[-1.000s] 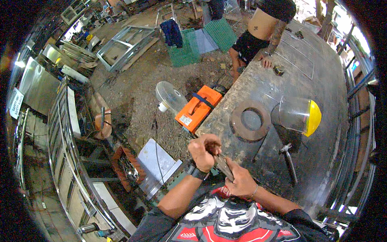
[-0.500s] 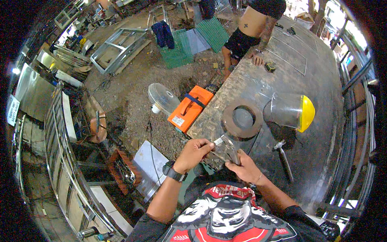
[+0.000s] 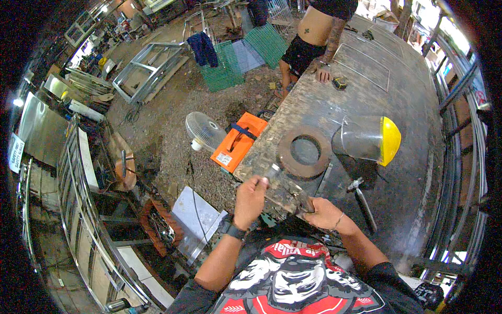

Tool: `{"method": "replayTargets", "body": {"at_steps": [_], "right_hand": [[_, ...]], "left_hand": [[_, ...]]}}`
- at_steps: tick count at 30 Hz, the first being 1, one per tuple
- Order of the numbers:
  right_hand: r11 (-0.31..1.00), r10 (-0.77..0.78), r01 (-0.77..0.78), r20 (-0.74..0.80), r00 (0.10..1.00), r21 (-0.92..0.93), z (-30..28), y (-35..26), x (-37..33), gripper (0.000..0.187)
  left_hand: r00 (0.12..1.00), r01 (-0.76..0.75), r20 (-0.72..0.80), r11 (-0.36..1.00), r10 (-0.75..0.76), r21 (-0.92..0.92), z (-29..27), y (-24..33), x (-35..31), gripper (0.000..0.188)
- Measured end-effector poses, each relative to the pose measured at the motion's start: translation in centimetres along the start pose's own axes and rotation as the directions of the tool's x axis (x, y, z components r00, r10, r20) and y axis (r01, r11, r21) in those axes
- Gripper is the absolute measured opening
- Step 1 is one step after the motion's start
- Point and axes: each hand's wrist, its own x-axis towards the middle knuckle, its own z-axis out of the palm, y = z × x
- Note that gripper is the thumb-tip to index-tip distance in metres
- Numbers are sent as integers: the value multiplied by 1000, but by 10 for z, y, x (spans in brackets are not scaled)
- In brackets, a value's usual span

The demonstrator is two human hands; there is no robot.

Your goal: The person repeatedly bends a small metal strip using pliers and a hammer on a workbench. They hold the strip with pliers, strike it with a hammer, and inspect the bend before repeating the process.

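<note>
My left hand [image 3: 251,200] and my right hand [image 3: 325,214] hold the two ends of a grey, elongated metal tool [image 3: 286,187]. It lies slantwise over the near corner of the dark steel table [image 3: 397,172]. My left fingers pinch its far, upper end and my right hand wraps its near end. I cannot tell exactly what kind of tool it is. A rusty steel ring [image 3: 282,157] lies flat on the table just beyond it.
A clear face shield with a yellow band [image 3: 368,138] and a hammer [image 3: 362,203] sit to the right. An orange case [image 3: 239,141] and a fan [image 3: 203,131] lie on the ground at left. Another person [image 3: 314,26] leans on the far end.
My left hand has moved from a fist over the tool to pinching its far tip. The tool now lies flatter across the table corner. My right hand has kept its hold.
</note>
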Motion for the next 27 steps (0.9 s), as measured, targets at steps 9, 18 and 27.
{"method": "replayTargets", "body": {"at_steps": [9, 18, 27], "right_hand": [[932, 363, -358, -142, 921, 60, -29, 99, -8, 28], [908, 236, -317, -290, 928, -276, -32, 258, 6, 42], [968, -213, 145, -362, 907, -206, 20, 82, 70, 65]], "left_hand": [[938, 346, 218, 754, -268, -559, -31, 9, -1, 32], [897, 443, 396, 428, -197, -788, -57, -11, 11, 48], [695, 717, 572, 362, -436, -595, -74, -88, 56, 43]]}}
